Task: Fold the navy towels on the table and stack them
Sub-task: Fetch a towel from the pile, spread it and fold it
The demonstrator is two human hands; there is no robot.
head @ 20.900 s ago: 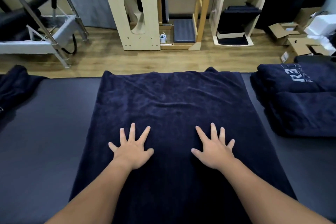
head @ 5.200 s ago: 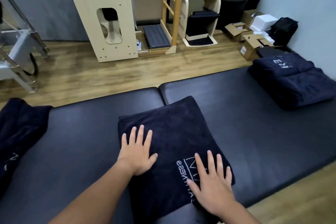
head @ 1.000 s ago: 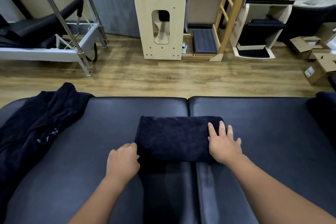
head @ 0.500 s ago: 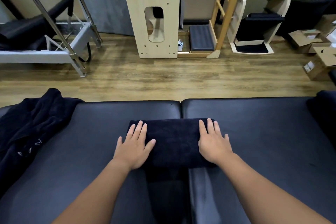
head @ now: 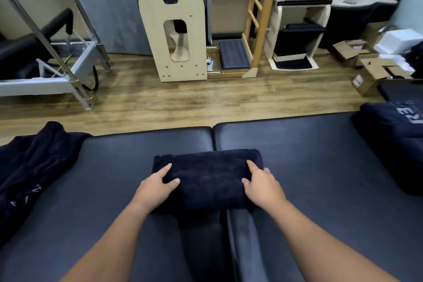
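A navy towel, folded into a thick compact block, lies across the seam of the dark padded table. My left hand grips its left end, thumb on top and fingers curled around the side. My right hand grips its right end the same way. At the table's right edge sits a stack of folded navy towels with pale lettering on top. An unfolded navy towel lies crumpled at the left end of the table.
Beyond the table is a wooden floor with an arched wooden barrel unit, a ladder frame, a metal-framed exercise bed at the left and cardboard boxes at the right.
Half a second ago both hands lay flat on top of the folded towel. Now they have slid outward and curled around its two ends.
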